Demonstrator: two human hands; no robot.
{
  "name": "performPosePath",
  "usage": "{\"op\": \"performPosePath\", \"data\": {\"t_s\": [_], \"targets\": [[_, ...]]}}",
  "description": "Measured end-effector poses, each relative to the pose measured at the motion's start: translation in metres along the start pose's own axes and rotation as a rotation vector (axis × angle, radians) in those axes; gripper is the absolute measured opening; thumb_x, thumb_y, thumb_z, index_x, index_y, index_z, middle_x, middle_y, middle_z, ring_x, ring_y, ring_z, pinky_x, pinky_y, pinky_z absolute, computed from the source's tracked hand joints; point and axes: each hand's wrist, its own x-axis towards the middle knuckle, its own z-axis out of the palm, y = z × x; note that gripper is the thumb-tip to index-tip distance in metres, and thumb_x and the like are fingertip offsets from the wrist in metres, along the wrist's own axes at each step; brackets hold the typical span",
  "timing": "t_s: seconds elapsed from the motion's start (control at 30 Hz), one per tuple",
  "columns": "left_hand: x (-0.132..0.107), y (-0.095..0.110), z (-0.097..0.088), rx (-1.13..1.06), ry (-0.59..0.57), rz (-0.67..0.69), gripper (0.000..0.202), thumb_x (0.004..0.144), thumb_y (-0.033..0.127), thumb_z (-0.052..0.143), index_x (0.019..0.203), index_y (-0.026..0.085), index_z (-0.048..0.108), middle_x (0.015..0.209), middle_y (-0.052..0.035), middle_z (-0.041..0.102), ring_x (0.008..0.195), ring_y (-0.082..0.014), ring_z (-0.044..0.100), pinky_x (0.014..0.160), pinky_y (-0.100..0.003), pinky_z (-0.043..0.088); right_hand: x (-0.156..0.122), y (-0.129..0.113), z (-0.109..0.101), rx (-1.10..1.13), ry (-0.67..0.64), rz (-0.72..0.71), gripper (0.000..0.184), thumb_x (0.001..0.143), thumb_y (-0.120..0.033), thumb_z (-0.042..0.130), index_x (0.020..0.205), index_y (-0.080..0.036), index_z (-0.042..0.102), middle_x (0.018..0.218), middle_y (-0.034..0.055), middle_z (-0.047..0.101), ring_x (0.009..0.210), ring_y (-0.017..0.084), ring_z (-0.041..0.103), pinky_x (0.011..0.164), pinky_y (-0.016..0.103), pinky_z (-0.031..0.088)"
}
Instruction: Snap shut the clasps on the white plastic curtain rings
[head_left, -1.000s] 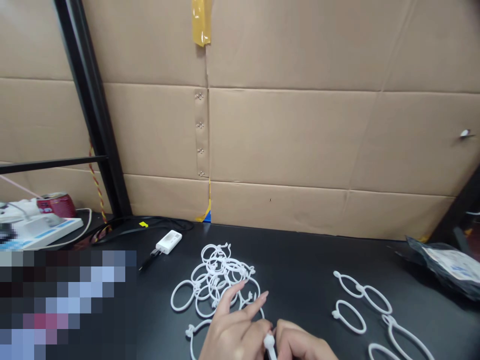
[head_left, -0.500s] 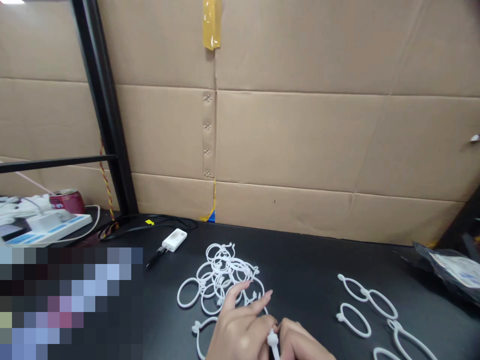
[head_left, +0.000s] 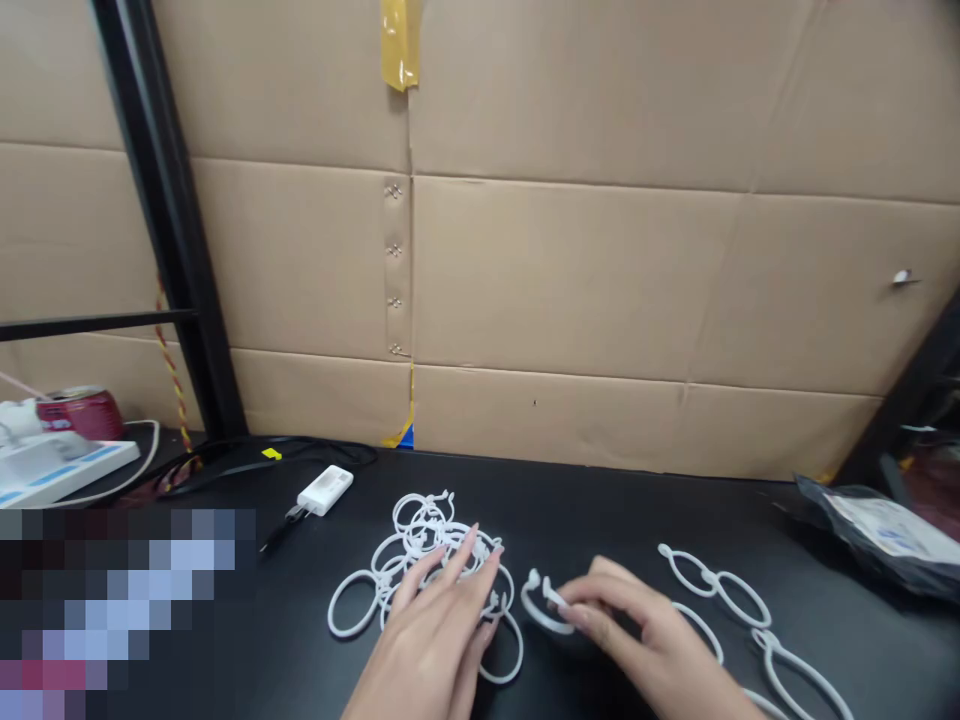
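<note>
Here's the left hand (head_left: pixel 427 640), palm down and fingers splayed open, laid right over the pile of white loop ties (head_left: pixel 420 550), with its fingertips (head_left: pixel 472 545) on the upper rings. No clear grip on any one tie there, the fingers are just spread across them, and one ring shows out past the hand on each side.

Over to the right, the right hand (head_left: pixel 645 625) comes in from the lower right, wrist low, fingers bent toward the left hand. Its thumb and forefinger close on the stem of a single loop tie (head_left: pixel 541 612), pinching it just beside the pile, not touching it, with the ring's knobbed end poking up.

Further right on the black table (head_left: pixel 615 520) lie more ties (head_left: pixel 712 585), a few hooked together, the right hand's fingers just short of them. Behind the pile sit a white USB adapter (head_left: pixel 325 490) and a black cable (head_left: pixel 300 452), with a power strip (head_left: pixel 67 470) and a red can (head_left: pixel 82 413) far left, a dark plastic bag (head_left: pixel 877 535) far right, and a cardboard wall (head_left: pixel 570 280) along the back.
</note>
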Motion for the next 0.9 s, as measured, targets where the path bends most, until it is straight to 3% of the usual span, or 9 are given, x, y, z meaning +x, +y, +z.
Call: {"op": "performPosePath", "data": {"t_s": [0.07, 0.13, 0.23, 0.33, 0.47, 0.63, 0.77, 0.83, 0.9], "targets": [[-0.002, 0.001, 0.002, 0.040, 0.007, 0.012, 0.039, 0.087, 0.006, 0.039, 0.125, 0.006, 0.049, 0.112, -0.0161, 0.071, 0.113, -0.0281, 0.061, 0.080, -0.041, 0.059, 0.005, 0.009, -0.024, -0.104, 0.022, 0.029, 0.022, 0.086, -0.042, 0.057, 0.099, -0.028, 0.067, 0.073, -0.0029, 0.048, 0.071, 0.017, 0.054, 0.069, 0.029, 0.042], [-0.004, 0.003, 0.006, 0.053, 0.009, 0.031, 0.040, 0.085, 0.007, 0.042, 0.125, 0.008, 0.050, 0.116, -0.0139, 0.069, 0.113, -0.0271, 0.061, 0.079, -0.038, 0.060, 0.006, 0.022, -0.051, -0.260, 0.030, 0.141, 0.022, 0.077, -0.043, 0.066, 0.088, -0.025, 0.067, 0.069, -0.0038, 0.045, 0.062, 0.016, 0.049, 0.061, 0.029, 0.040], [-0.008, 0.007, 0.013, 0.044, 0.012, 0.053, 0.042, 0.082, 0.006, 0.042, 0.124, 0.007, 0.052, 0.118, -0.0127, 0.068, 0.113, -0.0263, 0.061, 0.078, -0.035, 0.060, -0.003, 0.042, -0.085, -0.361, -0.063, 0.302, 0.017, 0.060, -0.028, 0.079, 0.068, -0.020, 0.065, 0.066, -0.0027, 0.050, 0.062, 0.017, 0.050, 0.057, 0.029, 0.037], [-0.009, 0.011, 0.016, 0.043, 0.025, 0.043, 0.042, 0.082, 0.007, 0.042, 0.123, 0.007, 0.052, 0.119, -0.0135, 0.067, 0.111, -0.0256, 0.063, 0.075, -0.033, 0.061, -0.012, 0.055, -0.095, -0.321, -0.158, 0.359, 0.019, 0.054, -0.021, 0.080, 0.068, -0.020, 0.067, 0.061, -0.0045, 0.052, 0.056, 0.015, 0.047, 0.051, 0.026, 0.034], [-0.008, 0.012, 0.013, 0.034, 0.011, 0.025, 0.042, 0.083, 0.009, 0.044, 0.124, 0.007, 0.051, 0.121, -0.0146, 0.066, 0.111, -0.0263, 0.063, 0.077, -0.036, 0.060, -0.016, 0.057, -0.083, -0.260, -0.201, 0.361, 0.011, 0.061, -0.018, 0.074, 0.065, -0.020, 0.064, 0.058, -0.0048, 0.054, 0.054, 0.013, 0.047, 0.050, 0.026, 0.032], [-0.012, 0.011, 0.014, -0.004, -0.027, 0.013, 0.046, 0.082, 0.009, 0.047, 0.128, 0.008, 0.047, 0.125, -0.0135, 0.064, 0.116, -0.0262, 0.059, 0.081, -0.037, 0.059, -0.009, 0.033, -0.065, -0.129, -0.234, 0.289, 0.010, 0.074, -0.024, 0.067, 0.067, -0.020, 0.061, 0.064, -0.0012, 0.065, 0.059, 0.014, 0.054, 0.054, 0.025, 0.035], [-0.017, 0.011, 0.021, -0.066, -0.097, 0.030, 0.051, 0.083, 0.013, 0.055, 0.132, 0.008, 0.045, 0.128, -0.0119, 0.062, 0.117, -0.0240, 0.059, 0.086, -0.032, 0.057, -0.006, 0.011, -0.036, 0.268, -0.300, 0.249, 0.018, 0.077, -0.032, 0.070, 0.072, -0.019, 0.058, 0.064, -0.0027, 0.065, 0.053, 0.008, 0.047, 0.048, 0.020, 0.030], [-0.018, 0.011, 0.024, -0.110, -0.106, 0.056, 0.049, 0.083, 0.014, 0.055, 0.131, 0.006, 0.045, 0.125, -0.0130, 0.064, 0.115, -0.0237, 0.061, 0.085, -0.030, 0.057, -0.007, 0.006, -0.015, 0.495, -0.361, 0.241, 0.025, 0.072, -0.035, 0.075, 0.070, -0.019, 0.057, 0.059, -0.0049, 0.060, 0.047, 0.006, 0.042, 0.042, 0.018, 0.025], [-0.019, 0.011, 0.026, -0.169, -0.093, 0.086, 0.044, 0.085, 0.016, 0.055, 0.128, 0.007, 0.049, 0.119, -0.0126, 0.068, 0.110, -0.0242, 0.064, 0.082, -0.030, 0.059, -0.010, 0.006, 0.004, 0.652, -0.393, 0.245, 0.031, 0.064, -0.036, 0.081, 0.067, -0.018, 0.056, 0.059, -0.0058, 0.057, 0.048, 0.005, 0.044, 0.044, 0.017, 0.028]]}}
